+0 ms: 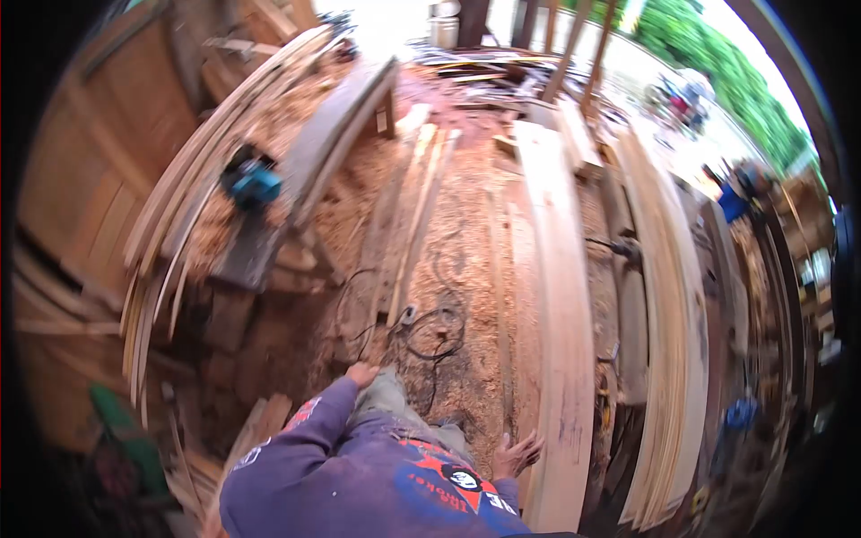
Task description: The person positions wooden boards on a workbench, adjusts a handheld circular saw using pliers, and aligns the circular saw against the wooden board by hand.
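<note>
My right hand (517, 455) is open, its fingers spread and nothing in them. It is beside the left edge of a long, wide pale board (560, 296), and I cannot tell whether the fingertips touch the wood. Close to my trouser leg (384, 396) is my left hand (362, 374), small and blurred; its fingers do not show clearly. No object can be made out in it. On the ground ahead of my legs lies a looped black cable (437, 334) among wood shavings (471, 269).
A blue-green power tool (253, 184) rests at the left near a long dark bench (336, 130). Narrow strips (421, 202) lie ahead on the shavings. Stacked thin boards (664, 314) stretch along the right. Long planks (193, 170) line the left, and scrap wood (489, 72) is piled far ahead.
</note>
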{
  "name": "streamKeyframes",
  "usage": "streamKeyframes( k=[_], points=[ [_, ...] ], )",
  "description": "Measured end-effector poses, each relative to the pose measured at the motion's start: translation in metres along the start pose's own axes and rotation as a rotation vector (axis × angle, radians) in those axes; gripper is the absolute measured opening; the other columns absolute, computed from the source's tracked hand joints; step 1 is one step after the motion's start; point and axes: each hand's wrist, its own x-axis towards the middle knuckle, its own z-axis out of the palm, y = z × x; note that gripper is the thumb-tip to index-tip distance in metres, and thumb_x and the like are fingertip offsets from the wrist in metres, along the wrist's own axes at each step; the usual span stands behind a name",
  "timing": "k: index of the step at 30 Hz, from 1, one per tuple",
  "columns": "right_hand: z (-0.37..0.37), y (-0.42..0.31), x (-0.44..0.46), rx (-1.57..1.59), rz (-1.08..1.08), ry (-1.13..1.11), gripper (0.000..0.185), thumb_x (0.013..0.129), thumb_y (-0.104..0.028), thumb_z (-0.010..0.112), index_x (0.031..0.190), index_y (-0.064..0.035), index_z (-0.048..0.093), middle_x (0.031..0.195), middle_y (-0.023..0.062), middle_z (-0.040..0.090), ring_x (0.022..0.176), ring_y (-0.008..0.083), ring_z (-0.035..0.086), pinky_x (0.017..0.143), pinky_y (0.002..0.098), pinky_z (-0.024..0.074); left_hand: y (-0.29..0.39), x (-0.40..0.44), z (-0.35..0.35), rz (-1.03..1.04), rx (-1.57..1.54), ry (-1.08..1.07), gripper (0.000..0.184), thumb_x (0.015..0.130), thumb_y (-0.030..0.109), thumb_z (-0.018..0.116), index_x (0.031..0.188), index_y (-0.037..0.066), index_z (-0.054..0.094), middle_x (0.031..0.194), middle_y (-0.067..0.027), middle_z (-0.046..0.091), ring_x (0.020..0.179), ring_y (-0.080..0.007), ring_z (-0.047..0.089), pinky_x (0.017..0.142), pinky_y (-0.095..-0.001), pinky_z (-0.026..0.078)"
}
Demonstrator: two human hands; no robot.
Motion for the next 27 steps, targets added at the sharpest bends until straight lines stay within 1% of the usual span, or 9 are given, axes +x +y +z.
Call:
streamKeyframes(
  k=[4, 9, 11, 13, 16, 18, 22, 24, 27],
  points=[
    [0.006, -0.094, 0.001, 0.065, -0.434, -0.195, 0.075, 0.086, -0.032, 0.07, 0.146, -0.0019, 0.036, 0.147, 0.0292, 0.034, 0.138, 0.0478, 0.032, 0.115, 0.0556, 0.0269, 0.003, -0.067, -0.061, -0.064, -0.414, 0.085, 0.055, 0.094, 0.051, 0.052, 0.108, 0.002, 0.072, 0.109, -0.025, 0.069, 0.105, -0.04, 0.066, 0.092, -0.0467, 0.051],
    [0.041, -0.252, 0.015, 0.032, -0.915, -0.336, 0.064, 0.085, -0.029, 0.072, 0.134, 0.0041, 0.046, 0.13, 0.0288, 0.052, 0.121, 0.0449, 0.051, 0.105, 0.0473, 0.0422, -0.122, -0.084, -0.054, -0.091, -0.518, 0.117, 0.051, 0.093, 0.051, 0.056, 0.106, 0.004, 0.072, 0.107, -0.0225, 0.071, 0.104, -0.039, 0.066, 0.091, -0.0451, 0.051],
    [0.058, -0.355, 0.018, 0.042, -1.03, -0.575, 0.06, 0.087, -0.025, 0.071, 0.133, 0.0046, 0.047, 0.131, 0.029, 0.052, 0.12, 0.045, 0.052, 0.106, 0.0473, 0.042, -0.181, -0.104, -0.079, -0.15, -0.48, 0.088, 0.048, 0.092, 0.05, 0.056, 0.106, 0.007, 0.073, 0.11, -0.0208, 0.07, 0.106, -0.0395, 0.066, 0.093, -0.0457, 0.05],
    [0.062, -0.486, -0.013, 0.167, -1.326, -0.451, 0.056, 0.086, -0.022, 0.071, 0.13, 0.0042, 0.049, 0.127, 0.026, 0.052, 0.118, 0.0443, 0.052, 0.104, 0.0488, 0.0419, -0.257, -0.111, -0.086, -0.228, -0.577, 0.202, 0.046, 0.091, 0.047, 0.058, 0.106, 0.006, 0.073, 0.11, -0.023, 0.069, 0.106, -0.0399, 0.065, 0.093, -0.0475, 0.051],
    [0.049, -0.691, -0.074, 0.121, -1.725, -0.332, 0.045, 0.088, -0.016, 0.067, 0.127, 0.0018, 0.052, 0.126, 0.0236, 0.053, 0.12, 0.0406, 0.052, 0.104, 0.044, 0.042, -0.273, -0.147, -0.186, -0.572, -0.657, 0.631, 0.034, 0.093, 0.033, 0.058, 0.108, 0.005, 0.071, 0.109, -0.0228, 0.07, 0.101, -0.0398, 0.067, 0.088, -0.0463, 0.054],
    [0.066, -0.81, -0.108, 0.234, -1.981, -0.12, 0.035, 0.08, -0.012, 0.065, 0.111, 0.003, 0.059, 0.12, 0.0208, 0.055, 0.117, 0.0345, 0.054, 0.1, 0.0447, 0.0436, -0.27, -0.11, -0.246, -0.226, -0.687, 1.047, 0.025, 0.095, 0.021, 0.057, 0.106, 0.002, 0.07, 0.106, -0.022, 0.07, 0.099, -0.0387, 0.068, 0.086, -0.0456, 0.054],
    [0.121, -0.972, -0.16, -0.688, -2.013, 0.182, 0.026, 0.087, -0.02, 0.058, 0.099, -0.0024, 0.073, 0.114, 0.0163, 0.064, 0.115, 0.0269, 0.058, 0.096, 0.0424, 0.0442, -0.248, -0.012, -0.384, 0.241, -0.517, 1.399, 0.018, 0.093, 0.013, 0.06, 0.106, 0.003, 0.066, 0.105, -0.0169, 0.067, 0.105, -0.0363, 0.063, 0.094, -0.0468, 0.048],
    [0.153, -1.01, -0.168, -0.867, -2.003, 0.318, 0.028, 0.089, -0.021, 0.058, 0.103, -0.0046, 0.075, 0.116, 0.0148, 0.067, 0.114, 0.027, 0.06, 0.095, 0.0452, 0.0452, -0.254, 0.034, -0.4, 0.129, -0.553, 1.373, 0.018, 0.091, 0.015, 0.062, 0.106, 0.005, 0.066, 0.108, -0.015, 0.066, 0.109, -0.0348, 0.06, 0.095, -0.0471, 0.045],
    [0.19, -1.045, -0.172, -1.07, -1.757, -0.041, 0.029, 0.094, -0.022, 0.055, 0.111, -0.0099, 0.076, 0.113, 0.0105, 0.073, 0.109, 0.0307, 0.067, 0.09, 0.0549, 0.0498, -0.269, 0.055, -0.417, -0.022, -0.394, 1.328, 0.02, 0.087, 0.017, 0.064, 0.104, 0.008, 0.066, 0.111, -0.0111, 0.062, 0.114, -0.032, 0.055, 0.096, -0.0476, 0.043]
  ],
)
